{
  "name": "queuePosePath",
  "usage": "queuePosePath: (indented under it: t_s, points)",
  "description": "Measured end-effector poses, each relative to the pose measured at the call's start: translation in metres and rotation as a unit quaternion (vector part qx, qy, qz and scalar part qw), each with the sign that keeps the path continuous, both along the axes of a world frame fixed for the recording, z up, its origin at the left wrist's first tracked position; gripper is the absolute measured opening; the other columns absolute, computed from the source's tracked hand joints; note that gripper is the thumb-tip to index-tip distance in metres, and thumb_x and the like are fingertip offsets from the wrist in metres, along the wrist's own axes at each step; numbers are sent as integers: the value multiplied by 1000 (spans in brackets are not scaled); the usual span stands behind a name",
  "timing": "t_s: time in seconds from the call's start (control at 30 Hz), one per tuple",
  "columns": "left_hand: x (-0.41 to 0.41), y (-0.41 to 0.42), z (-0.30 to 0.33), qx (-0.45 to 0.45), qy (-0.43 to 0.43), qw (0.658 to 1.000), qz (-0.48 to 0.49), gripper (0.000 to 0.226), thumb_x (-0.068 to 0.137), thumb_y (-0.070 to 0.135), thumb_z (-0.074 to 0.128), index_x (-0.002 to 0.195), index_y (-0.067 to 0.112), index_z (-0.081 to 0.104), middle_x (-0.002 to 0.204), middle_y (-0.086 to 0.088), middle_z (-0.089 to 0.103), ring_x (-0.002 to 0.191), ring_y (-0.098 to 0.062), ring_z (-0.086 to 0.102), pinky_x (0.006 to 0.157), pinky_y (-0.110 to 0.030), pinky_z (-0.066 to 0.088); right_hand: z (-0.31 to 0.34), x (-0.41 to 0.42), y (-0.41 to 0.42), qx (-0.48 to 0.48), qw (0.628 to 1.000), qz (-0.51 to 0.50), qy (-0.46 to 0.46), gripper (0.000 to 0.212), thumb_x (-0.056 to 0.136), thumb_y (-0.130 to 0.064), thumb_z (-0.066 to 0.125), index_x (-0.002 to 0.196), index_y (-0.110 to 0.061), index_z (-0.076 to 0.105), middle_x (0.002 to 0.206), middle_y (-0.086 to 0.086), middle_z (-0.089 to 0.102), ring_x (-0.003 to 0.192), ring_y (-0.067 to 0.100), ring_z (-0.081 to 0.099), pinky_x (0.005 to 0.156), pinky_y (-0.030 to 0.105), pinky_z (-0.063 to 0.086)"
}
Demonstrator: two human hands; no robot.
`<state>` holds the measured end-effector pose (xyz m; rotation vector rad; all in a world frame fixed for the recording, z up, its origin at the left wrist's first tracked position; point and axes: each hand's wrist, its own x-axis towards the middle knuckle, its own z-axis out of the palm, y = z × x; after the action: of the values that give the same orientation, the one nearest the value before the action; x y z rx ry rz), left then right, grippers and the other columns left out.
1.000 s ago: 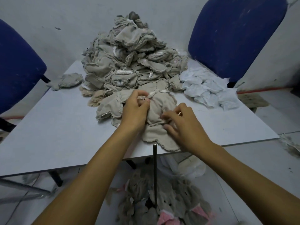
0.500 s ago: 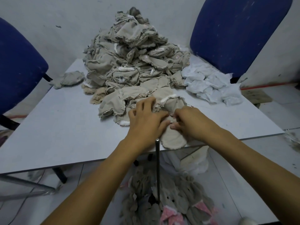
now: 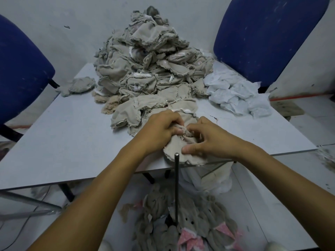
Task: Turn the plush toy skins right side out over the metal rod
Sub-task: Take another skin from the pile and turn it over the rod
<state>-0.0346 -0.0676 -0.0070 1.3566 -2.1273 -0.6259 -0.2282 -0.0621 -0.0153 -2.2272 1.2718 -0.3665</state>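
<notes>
A beige plush skin (image 3: 176,145), inside out with raw seams, lies at the table's near edge. My left hand (image 3: 159,129) grips its bunched upper part with curled fingers. My right hand (image 3: 208,137) pinches the same bunched fabric, thumb pressed on the lower flap. The thin metal rod (image 3: 176,185) stands upright just in front of the table edge, its tip right below the skin. A tall heap of inside-out beige skins (image 3: 150,69) fills the far middle of the table.
White fabric pieces (image 3: 237,95) lie at the right of the grey table (image 3: 72,138). One loose skin (image 3: 78,86) sits far left. Blue chairs (image 3: 262,37) stand at both far corners. Turned grey and pink skins (image 3: 190,229) are piled on the floor around the rod's base.
Both hands have drawn the skin toward the near edge and bunched its upper part between them. My right hand has shifted from the skin's side onto its lower flap.
</notes>
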Motion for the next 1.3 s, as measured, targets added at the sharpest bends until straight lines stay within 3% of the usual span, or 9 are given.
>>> queuePosePath:
  t_s: [0.17,0.27,0.33,0.4,0.53,0.77,0.93,1.07,1.3]
  points:
    - [1,4,11,70,14,997,-38,12,91,30,69,100,23,66,100,5,56,88,-8,54,75,-24,42,4,1,-1,-60,997,-28,-24,34,89,-39,69,69,-20,49,81,-2,42,74,12,44,62,26,31]
    - [10,4,16,102,-109,986,-71,29,79,44,79,91,28,57,106,2,46,97,-12,45,80,-30,41,2,5,3,-67,996,-24,-50,25,95,-32,62,74,-23,52,85,-5,41,77,5,44,67,27,29]
    - [15,8,17,96,-184,974,-89,34,82,40,76,76,21,50,100,0,39,91,-9,37,74,-32,36,3,8,5,-72,995,-23,-67,26,98,-29,58,73,-28,52,87,-5,41,80,4,45,70,26,31]
    - [20,12,18,74,-160,980,-92,31,85,31,72,71,15,49,94,-1,39,86,-9,37,73,-34,35,7,12,8,-65,996,2,-61,30,99,-30,56,69,-32,49,88,-5,40,81,5,44,73,26,33]
    - [31,20,18,-25,-130,986,-97,12,89,17,63,84,7,61,92,-2,43,86,-16,42,77,-35,39,16,11,15,-9,998,61,-21,25,88,-37,70,74,-26,53,92,-4,40,83,7,42,73,23,36]
    - [31,48,28,-374,-74,923,-55,19,82,16,58,84,-2,61,85,-17,50,76,-25,43,60,-39,37,50,14,31,-354,926,98,-84,11,76,-12,69,84,-5,64,89,6,48,78,13,40,68,17,29]
    - [30,61,23,-479,-55,873,-71,31,85,23,72,74,-3,61,77,-20,53,72,-27,44,59,-38,32,42,21,49,-495,855,116,-104,15,76,-13,69,75,0,61,80,16,51,74,23,39,66,29,28]
    - [31,72,1,-487,-70,863,-113,31,90,31,67,79,6,53,74,-18,54,67,-26,44,58,-40,32,15,14,60,-488,858,143,-74,18,73,-10,73,71,-3,56,78,15,51,72,21,36,59,35,31]
    - [32,88,-47,-385,-57,912,-129,20,83,21,62,74,8,50,72,-13,51,64,-24,39,56,-43,33,-45,15,80,-400,905,94,-111,8,86,-12,60,89,-7,54,80,13,52,69,24,40,58,39,36]
